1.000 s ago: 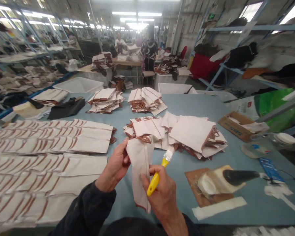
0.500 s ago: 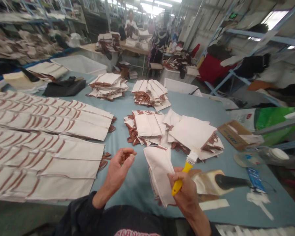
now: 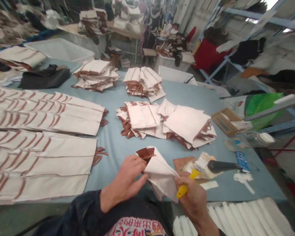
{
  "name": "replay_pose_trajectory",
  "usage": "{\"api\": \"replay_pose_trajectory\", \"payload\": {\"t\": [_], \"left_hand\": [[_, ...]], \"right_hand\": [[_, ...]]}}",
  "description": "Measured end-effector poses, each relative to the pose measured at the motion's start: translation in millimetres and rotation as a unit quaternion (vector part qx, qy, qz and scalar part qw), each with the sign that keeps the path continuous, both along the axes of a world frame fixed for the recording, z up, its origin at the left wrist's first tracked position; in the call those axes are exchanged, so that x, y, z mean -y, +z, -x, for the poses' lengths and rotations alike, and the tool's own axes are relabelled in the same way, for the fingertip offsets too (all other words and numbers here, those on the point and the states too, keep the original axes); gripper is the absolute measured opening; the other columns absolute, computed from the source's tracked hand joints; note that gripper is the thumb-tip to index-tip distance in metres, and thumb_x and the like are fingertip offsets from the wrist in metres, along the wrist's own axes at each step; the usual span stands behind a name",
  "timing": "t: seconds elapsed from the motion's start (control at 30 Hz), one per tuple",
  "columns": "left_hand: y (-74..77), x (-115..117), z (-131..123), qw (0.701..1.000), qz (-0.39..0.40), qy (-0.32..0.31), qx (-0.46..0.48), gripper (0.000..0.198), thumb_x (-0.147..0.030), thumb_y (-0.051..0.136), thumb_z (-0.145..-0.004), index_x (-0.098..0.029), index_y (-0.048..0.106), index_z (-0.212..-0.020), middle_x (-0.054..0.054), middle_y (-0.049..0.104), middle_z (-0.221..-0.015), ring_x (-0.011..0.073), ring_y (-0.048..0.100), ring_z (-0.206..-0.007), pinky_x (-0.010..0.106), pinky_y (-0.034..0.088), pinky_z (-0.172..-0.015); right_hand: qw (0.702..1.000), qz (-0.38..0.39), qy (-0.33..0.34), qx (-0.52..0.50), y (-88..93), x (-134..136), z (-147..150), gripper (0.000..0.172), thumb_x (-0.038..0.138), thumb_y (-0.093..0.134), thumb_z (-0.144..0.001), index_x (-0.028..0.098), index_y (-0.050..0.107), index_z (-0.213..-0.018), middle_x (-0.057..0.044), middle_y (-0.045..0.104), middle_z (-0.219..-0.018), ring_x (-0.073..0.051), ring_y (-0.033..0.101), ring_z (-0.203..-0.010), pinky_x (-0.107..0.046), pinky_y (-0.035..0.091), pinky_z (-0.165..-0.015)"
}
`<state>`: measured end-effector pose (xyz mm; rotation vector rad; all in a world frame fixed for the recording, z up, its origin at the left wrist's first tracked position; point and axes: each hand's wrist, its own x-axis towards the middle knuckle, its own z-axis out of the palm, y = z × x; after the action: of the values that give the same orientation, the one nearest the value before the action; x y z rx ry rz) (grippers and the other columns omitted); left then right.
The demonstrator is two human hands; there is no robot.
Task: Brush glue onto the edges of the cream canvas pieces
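Left hand [image 3: 129, 177]: fingers curled, fingertips and thumb at the open end of the cloth piece [image 3: 163, 172]; can't tell if pinched. Garment [image 3: 137, 224] lettering includes "出来的". Piece sits between hands, by desk's [image 3: 118, 146] near edge. Likely light, floppy, not fragile; grab mouth rim or side edge. Right hand [image 3: 193, 193]: closed around yellow brush [image 3: 183, 190], also on piece's edge. Carton [image 3: 222, 123] print blurry, maybe "SBS".
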<state>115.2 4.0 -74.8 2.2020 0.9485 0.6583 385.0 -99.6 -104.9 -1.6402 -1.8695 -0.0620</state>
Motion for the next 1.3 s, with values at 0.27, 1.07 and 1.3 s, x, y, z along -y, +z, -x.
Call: {"api": "replay_pose_trajectory", "payload": {"t": [0.27,1.07,1.3], "left_hand": [[-4.0,39.4,-1.7,0.998,0.046,-0.052,0.015,0.011,-0.024,0.057,-0.096,-0.019,0.067,-0.093,0.008,0.075,-0.088,0.0241,0.07,-0.085,0.043,0.056,-0.103],[28.7,14.4,18.3,0.994,0.03,-0.102,0.029,0.049,-0.02,0.051,-0.103,-0.028,0.066,-0.149,0.011,0.072,-0.145,0.03,0.071,-0.127,0.041,0.055,-0.115],[-3.1,29.7,15.5,0.979,-0.099,-0.165,-0.067,0.051,-0.011,0.047,-0.096,-0.028,0.073,-0.135,0.007,0.085,-0.103,0.0232,0.078,-0.084,0.028,0.063,-0.091]], "right_hand": [[0.994,0.007,-0.104,-0.03,-17.3,11.9,12.6,0.037,0.053,0.06,-0.103,0.027,0.059,-0.077,-0.007,0.079,-0.084,-0.021,0.073,-0.065,-0.032,0.051,-0.056],[0.947,-0.077,-0.198,-0.24,24.5,-30.6,24.1,0.032,0.041,0.075,-0.096,0.028,0.046,-0.091,-0.011,0.082,-0.107,-0.023,0.079,-0.093,-0.036,0.06,-0.077],[0.885,0.052,-0.2,-0.417,18.5,-61.4,51.6,0.039,0.062,0.067,-0.094,0.028,0.049,-0.092,-0.008,0.081,-0.091,-0.024,0.076,-0.076,-0.04,0.061,-0.074]]}}
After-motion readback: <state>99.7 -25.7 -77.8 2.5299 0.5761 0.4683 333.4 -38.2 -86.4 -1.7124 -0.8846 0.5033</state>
